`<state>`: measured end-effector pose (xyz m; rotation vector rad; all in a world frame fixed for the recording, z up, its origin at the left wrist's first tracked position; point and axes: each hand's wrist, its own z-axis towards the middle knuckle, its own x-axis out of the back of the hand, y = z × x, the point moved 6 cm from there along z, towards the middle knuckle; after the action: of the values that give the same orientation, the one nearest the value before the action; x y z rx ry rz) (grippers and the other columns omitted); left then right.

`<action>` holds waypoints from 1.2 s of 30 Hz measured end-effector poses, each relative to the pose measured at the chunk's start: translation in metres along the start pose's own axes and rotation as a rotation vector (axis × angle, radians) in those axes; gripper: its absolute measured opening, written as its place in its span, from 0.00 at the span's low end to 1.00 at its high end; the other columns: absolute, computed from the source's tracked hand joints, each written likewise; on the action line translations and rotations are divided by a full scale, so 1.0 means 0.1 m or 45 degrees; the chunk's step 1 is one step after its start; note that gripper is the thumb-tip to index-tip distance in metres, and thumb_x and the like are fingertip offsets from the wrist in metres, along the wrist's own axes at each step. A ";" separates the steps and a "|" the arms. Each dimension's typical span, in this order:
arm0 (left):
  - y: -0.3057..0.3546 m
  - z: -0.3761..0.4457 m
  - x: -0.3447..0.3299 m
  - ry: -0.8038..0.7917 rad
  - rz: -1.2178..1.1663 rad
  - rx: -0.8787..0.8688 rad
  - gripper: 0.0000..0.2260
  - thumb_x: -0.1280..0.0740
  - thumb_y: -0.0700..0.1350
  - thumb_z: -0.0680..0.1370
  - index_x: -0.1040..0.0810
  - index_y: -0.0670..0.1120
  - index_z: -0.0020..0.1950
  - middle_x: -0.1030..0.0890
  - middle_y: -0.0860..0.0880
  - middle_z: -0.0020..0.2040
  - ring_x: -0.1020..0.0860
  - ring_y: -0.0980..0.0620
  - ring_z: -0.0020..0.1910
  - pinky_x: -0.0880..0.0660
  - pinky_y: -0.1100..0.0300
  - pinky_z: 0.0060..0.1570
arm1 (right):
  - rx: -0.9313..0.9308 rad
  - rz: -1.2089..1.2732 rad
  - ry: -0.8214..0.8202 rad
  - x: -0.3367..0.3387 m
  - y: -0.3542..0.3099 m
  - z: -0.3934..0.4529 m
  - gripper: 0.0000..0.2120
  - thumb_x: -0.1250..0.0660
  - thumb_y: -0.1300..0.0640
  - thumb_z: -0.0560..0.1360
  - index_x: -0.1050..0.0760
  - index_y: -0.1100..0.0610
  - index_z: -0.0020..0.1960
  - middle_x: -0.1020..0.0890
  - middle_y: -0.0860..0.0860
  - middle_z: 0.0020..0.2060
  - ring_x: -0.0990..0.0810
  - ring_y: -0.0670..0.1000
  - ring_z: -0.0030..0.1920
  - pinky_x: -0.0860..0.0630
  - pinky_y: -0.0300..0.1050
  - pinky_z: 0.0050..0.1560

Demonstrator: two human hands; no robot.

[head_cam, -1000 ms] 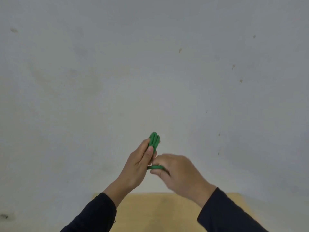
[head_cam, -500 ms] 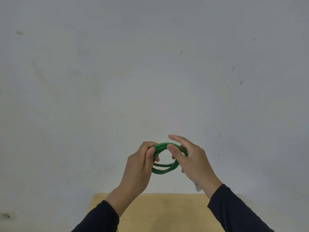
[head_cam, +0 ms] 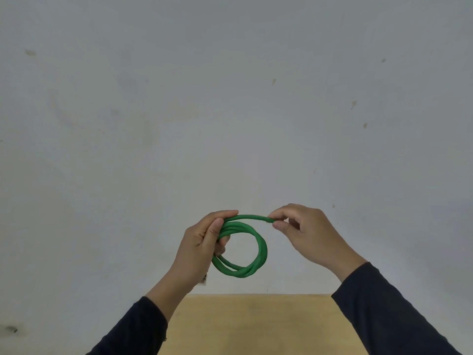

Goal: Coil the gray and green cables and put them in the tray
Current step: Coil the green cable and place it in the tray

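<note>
The green cable (head_cam: 261,249) hangs in the air in front of me as a round coil of a few loops. My left hand (head_cam: 202,247) grips the coil's left side, with the loops running under its thumb. A straight strand runs from the coil's top to the right, and my right hand (head_cam: 304,231) pinches its end between thumb and forefinger. Both hands are raised above the table. The gray cable and the tray are out of view.
A light wooden table (head_cam: 256,326) shows at the bottom middle, between my dark sleeves. Behind it stands a plain grey-white wall (head_cam: 230,111) with small marks. A small white tag (head_cam: 204,281) shows below my left wrist.
The coil has turned to face me and opened into a wider ring. My right hand moved right and up, drawing one strand out straight from the coil's top.
</note>
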<state>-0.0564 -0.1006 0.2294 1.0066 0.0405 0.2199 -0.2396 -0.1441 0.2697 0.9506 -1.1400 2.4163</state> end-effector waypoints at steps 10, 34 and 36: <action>-0.03 -0.03 -0.13 0.066 -0.020 0.006 0.14 0.44 0.40 0.81 0.21 0.53 0.54 0.28 0.54 0.27 0.33 0.57 0.27 0.33 0.66 0.30 | -0.396 0.800 0.256 -0.28 0.17 -0.04 0.07 0.39 0.63 0.77 0.24 0.56 0.45 0.24 0.50 0.33 0.28 0.45 0.27 0.28 0.35 0.29; -0.51 -0.10 -0.05 0.509 0.041 0.207 0.14 0.46 0.43 0.82 0.22 0.56 0.50 0.26 0.50 0.33 0.30 0.53 0.31 0.30 0.61 0.33 | 0.091 0.435 0.288 -0.80 0.11 -0.32 0.24 0.34 0.56 0.75 0.35 0.35 0.64 0.20 0.52 0.38 0.25 0.50 0.35 0.25 0.38 0.39; -0.61 -0.18 -0.05 0.497 0.018 0.261 0.13 0.46 0.44 0.82 0.22 0.53 0.54 0.26 0.51 0.34 0.29 0.53 0.32 0.31 0.60 0.29 | -0.050 0.510 0.256 -0.90 0.21 -0.34 0.28 0.34 0.57 0.75 0.39 0.32 0.65 0.22 0.55 0.37 0.24 0.54 0.36 0.26 0.36 0.39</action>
<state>-0.0542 -0.1180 0.1683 1.1556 0.4181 0.4293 -0.1998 -0.1307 0.1808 0.4848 -1.4030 2.7063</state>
